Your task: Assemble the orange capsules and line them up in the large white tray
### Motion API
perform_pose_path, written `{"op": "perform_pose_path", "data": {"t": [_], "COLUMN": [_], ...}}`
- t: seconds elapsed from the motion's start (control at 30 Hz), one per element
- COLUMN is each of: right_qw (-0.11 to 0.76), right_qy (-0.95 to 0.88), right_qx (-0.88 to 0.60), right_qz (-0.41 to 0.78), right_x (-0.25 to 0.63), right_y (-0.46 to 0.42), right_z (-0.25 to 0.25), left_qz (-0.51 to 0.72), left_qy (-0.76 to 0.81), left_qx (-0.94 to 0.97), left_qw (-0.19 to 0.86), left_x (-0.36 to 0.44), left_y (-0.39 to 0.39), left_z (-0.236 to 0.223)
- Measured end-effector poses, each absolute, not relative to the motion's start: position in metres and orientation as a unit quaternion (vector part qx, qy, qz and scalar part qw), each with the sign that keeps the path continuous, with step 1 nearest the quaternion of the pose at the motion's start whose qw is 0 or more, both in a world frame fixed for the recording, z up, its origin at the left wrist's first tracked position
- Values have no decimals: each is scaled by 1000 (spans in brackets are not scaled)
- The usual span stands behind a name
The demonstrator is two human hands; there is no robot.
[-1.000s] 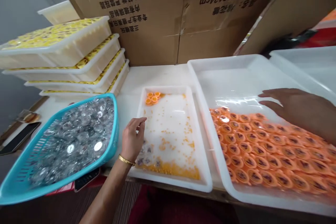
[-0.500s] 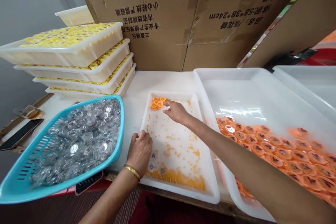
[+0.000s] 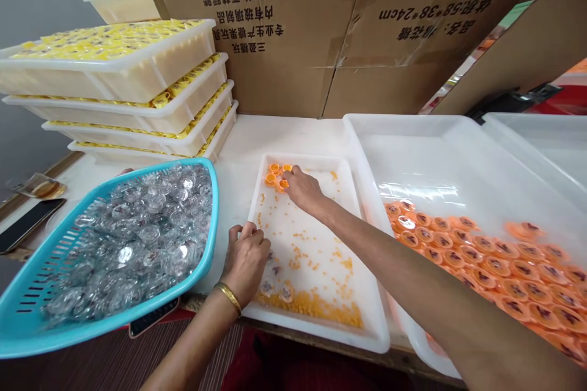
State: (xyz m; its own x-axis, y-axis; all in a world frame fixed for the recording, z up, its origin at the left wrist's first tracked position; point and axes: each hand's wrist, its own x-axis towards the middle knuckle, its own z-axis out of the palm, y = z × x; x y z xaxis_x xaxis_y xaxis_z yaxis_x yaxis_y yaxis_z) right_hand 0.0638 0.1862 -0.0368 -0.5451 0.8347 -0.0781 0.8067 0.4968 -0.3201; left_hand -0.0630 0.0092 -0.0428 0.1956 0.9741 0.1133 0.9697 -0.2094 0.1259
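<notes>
A shallow white tray (image 3: 316, 211) lies in front of me, with small orange cups (image 3: 274, 168) grouped in its far left corner. My right hand (image 3: 303, 188) reaches over the tray, its thumb and fingertips closed on the nearest right orange cup (image 3: 283, 186). By the tray's left rim is my left hand (image 3: 247, 259), wearing a gold bracelet, its fingers curled in; what they hold, if anything, is hidden. Orange-yellow granules (image 3: 316, 308) are heaped along the tray's near end and scattered elsewhere. A few clear round pieces (image 3: 287, 292) lie near my left hand.
At left stands a blue basket (image 3: 211, 220) full of clear plastic pieces. Stacked white trays (image 3: 151, 82) of yellow items rise behind it. To the right, a large white tub (image 3: 413, 153) holds many orange cups. Cardboard boxes (image 3: 284, 82) wall the back; a phone (image 3: 30, 226) lies far left.
My right hand has moved slightly left onto the orange cups and its fingers have closed on one. The left hand stays by the tray rim. The view has shifted a little.
</notes>
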Motion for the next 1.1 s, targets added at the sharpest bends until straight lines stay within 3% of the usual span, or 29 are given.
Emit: {"op": "perform_pose_path", "data": {"t": [0.23,0.4,0.53,0.67,0.8,0.87,1.1], "right_qw": [2,38,142,236,271,284,329], "right_qy": [-894,-847,-797,-750,-703,-681,-672], "right_qx": [-434,-492,-493,-482,-464,-460,-474], "right_qz": [111,197,318,388,467,494,464], "right_x": [108,131,138,144,148,149,153], "right_y": [120,77,64,61,58,57,61], "right_z": [-29,-22,-20,-20,-17,-16,-14], "left_qz": [209,385,446,449,439,432,429], "left_qy": [686,665,631,647,660,632,592], "left_qx": [692,541,429,435,573,624,581], "left_qw": [84,342,468,437,211,159,357], "left_x": [-54,-36,-22,-16,-7,0,5], "left_y": [8,16,24,25,22,20,23], "left_z": [-32,-34,-37,-37,-34,-30,-16]}}
